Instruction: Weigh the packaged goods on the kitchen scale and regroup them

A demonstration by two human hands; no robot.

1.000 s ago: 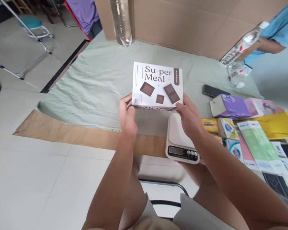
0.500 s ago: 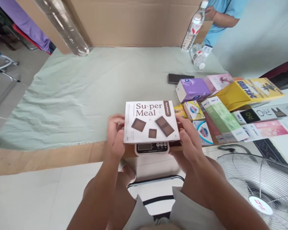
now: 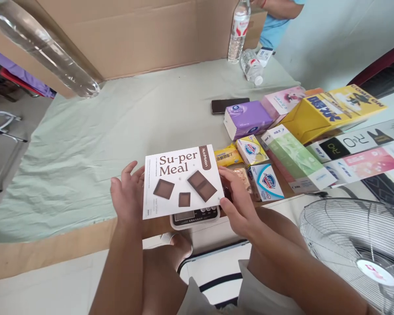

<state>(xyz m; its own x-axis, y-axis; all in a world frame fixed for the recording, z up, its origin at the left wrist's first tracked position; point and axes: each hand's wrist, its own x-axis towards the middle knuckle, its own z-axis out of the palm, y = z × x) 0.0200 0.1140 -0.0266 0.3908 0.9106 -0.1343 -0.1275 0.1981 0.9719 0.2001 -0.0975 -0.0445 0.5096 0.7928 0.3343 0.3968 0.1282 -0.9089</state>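
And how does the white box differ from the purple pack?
The white box has brown lettering; the purple pack has small dark emblems. The white box covers most of a scale; the purple pack lies beside a pink pack. The right hand touches the white box; no hand touches the purple pack. Both bear print.

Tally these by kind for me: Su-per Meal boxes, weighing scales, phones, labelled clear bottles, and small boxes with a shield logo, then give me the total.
Su-per Meal box: 1
Weighing scale: 1
Phone: 1
Labelled clear bottles: 2
Small shield-logo boxes: 2
Total: 7
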